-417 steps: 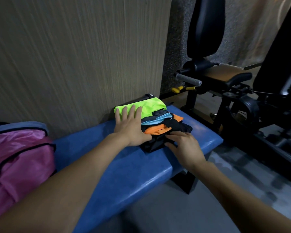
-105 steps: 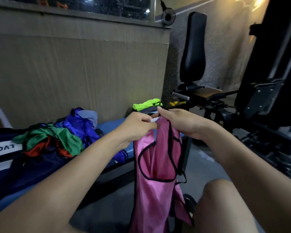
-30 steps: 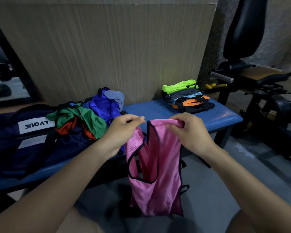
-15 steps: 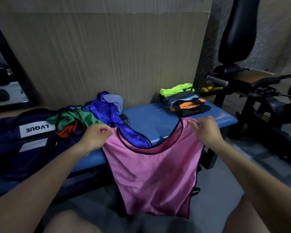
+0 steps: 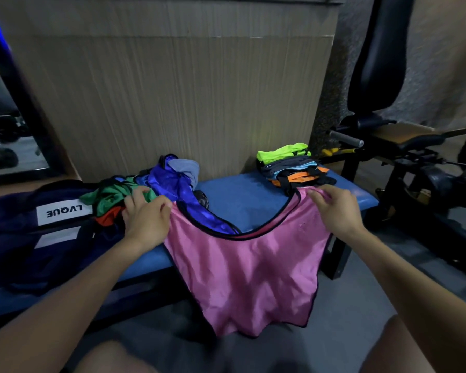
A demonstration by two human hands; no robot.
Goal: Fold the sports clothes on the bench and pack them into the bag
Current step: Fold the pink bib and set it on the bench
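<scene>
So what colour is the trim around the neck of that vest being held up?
Black trim on the pink vest, clearest in the head view.

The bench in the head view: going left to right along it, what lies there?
Dark bag → loose heap of clothes → left hand → pink vest, gripped at both shoulders → right hand. The folded stack sits farther back, toward the right end.
</scene>
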